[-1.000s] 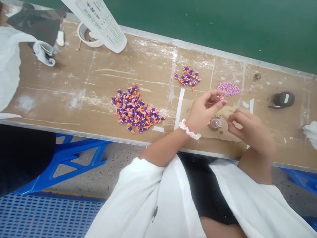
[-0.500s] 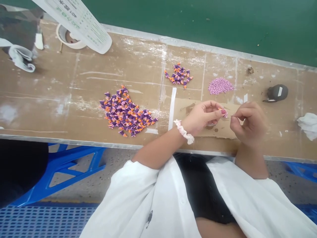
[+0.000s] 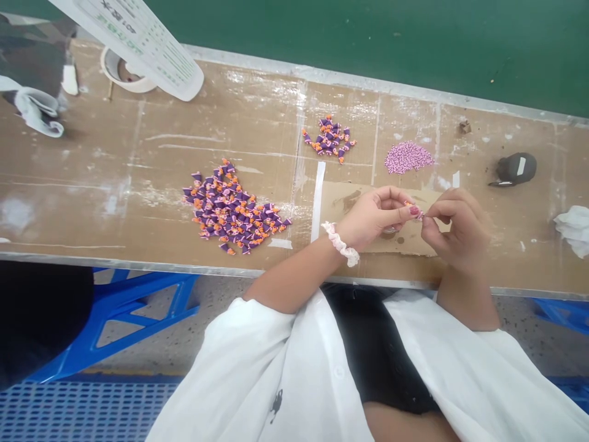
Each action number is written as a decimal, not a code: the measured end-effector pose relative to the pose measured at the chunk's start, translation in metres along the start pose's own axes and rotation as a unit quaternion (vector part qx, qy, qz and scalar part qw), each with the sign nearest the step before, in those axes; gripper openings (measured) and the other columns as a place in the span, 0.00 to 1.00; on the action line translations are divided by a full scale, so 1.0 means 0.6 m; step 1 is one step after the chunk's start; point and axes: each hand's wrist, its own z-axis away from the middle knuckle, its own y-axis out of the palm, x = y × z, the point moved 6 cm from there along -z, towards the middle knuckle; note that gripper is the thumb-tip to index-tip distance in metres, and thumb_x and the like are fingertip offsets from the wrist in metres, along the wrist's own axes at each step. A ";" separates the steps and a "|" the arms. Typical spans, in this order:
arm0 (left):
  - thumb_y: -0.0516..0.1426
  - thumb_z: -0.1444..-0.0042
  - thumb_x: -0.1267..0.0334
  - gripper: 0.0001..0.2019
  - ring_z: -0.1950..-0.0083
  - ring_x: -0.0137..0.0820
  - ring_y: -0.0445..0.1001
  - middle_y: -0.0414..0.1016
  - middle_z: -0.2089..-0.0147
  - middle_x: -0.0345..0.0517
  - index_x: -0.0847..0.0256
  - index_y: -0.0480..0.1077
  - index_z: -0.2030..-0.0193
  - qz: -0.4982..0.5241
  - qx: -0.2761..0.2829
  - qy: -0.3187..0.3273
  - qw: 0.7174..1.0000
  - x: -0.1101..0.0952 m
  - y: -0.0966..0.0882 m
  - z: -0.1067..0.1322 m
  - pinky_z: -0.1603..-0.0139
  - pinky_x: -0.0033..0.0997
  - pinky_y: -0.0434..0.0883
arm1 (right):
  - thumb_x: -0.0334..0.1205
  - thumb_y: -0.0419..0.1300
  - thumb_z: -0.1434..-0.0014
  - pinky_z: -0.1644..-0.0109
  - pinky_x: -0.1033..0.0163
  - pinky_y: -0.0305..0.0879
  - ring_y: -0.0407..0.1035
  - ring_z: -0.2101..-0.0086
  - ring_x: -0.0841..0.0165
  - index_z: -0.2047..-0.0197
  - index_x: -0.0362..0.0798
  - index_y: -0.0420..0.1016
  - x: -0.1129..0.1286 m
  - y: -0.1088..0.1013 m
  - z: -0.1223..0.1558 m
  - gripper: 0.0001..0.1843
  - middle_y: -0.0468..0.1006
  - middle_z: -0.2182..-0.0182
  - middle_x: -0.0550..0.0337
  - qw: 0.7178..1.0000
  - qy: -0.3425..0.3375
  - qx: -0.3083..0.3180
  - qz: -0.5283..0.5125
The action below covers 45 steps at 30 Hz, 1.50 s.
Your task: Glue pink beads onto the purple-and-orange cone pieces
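My left hand [image 3: 377,216] pinches a tiny pink and orange piece [image 3: 413,208] between thumb and fingertips, above a cardboard pad [image 3: 340,199] on the workbench. My right hand [image 3: 455,228] is closed in a pinch, its fingertips meeting the left hand's at that piece; what it holds is too small to make out. A large pile of purple and orange cone-shaped pieces [image 3: 232,210] lies to the left. A smaller pile of the same pieces [image 3: 329,137] and a heap of small pink beads [image 3: 407,156] lie beyond my hands. A small round container is mostly hidden under my left hand.
A white fan head [image 3: 138,43] and a roll of tape [image 3: 122,70] sit at the back left. A dark rounded object [image 3: 513,169] lies at the right, crumpled white tissue [image 3: 573,224] at the far right edge. Another person's dark clothing [image 3: 41,319] and a blue stool [image 3: 133,307] are lower left.
My left hand drew back from the pink bead heap with a small piece. My right hand rose and moved in until both sets of fingertips met.
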 end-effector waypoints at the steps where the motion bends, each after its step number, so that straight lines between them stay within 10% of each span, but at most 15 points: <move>1: 0.74 0.66 0.50 0.27 0.76 0.16 0.64 0.73 0.73 0.34 0.63 0.68 0.67 -0.007 -0.004 0.000 1.000 0.000 -0.001 0.000 0.74 0.23 0.58 | 0.27 0.58 0.43 0.74 0.62 0.56 0.61 0.74 0.70 0.64 0.52 0.63 0.001 0.000 0.000 0.11 0.66 0.72 0.63 1.000 -0.002 0.003 -0.002; 23: 0.72 0.65 0.46 0.26 0.68 0.21 0.72 0.74 0.71 0.38 0.63 0.70 0.68 -0.120 -0.028 0.087 0.989 -0.025 -0.016 -0.005 0.66 0.24 0.68 | 0.29 0.60 0.42 0.74 0.62 0.59 0.62 0.77 0.71 0.69 0.52 0.68 0.001 0.001 -0.009 0.08 0.69 0.77 0.65 0.997 0.057 0.006 -0.051; 33: 0.70 0.55 0.53 0.19 0.60 0.27 0.77 0.80 0.61 0.44 0.61 0.73 0.63 -0.111 -0.008 0.182 0.977 -0.060 -0.026 -0.009 0.60 0.28 0.72 | 0.36 0.67 0.44 0.73 0.61 0.61 0.66 0.74 0.69 0.66 0.52 0.74 -0.031 -0.017 0.007 0.04 0.72 0.74 0.63 0.968 0.127 -0.155 -0.148; 40: 0.60 0.40 0.60 0.07 0.58 0.29 0.77 0.80 0.58 0.46 0.59 0.74 0.57 -0.355 -0.309 0.311 0.826 -0.126 -0.135 -0.011 0.52 0.33 0.71 | 0.41 0.72 0.49 0.84 0.66 0.51 0.56 0.83 0.75 0.74 0.50 0.67 -0.075 0.011 0.006 0.16 0.65 0.81 0.67 0.883 0.251 -0.180 -0.352; 45: 0.58 0.39 0.60 0.15 0.38 0.41 0.70 0.74 0.41 0.54 0.57 0.72 0.46 -0.472 -0.363 0.314 0.740 -0.154 -0.167 -0.012 0.32 0.45 0.62 | 0.39 0.74 0.54 0.85 0.66 0.49 0.55 0.84 0.74 0.78 0.51 0.67 -0.092 0.023 0.006 0.18 0.63 0.85 0.66 0.845 0.312 -0.144 -0.409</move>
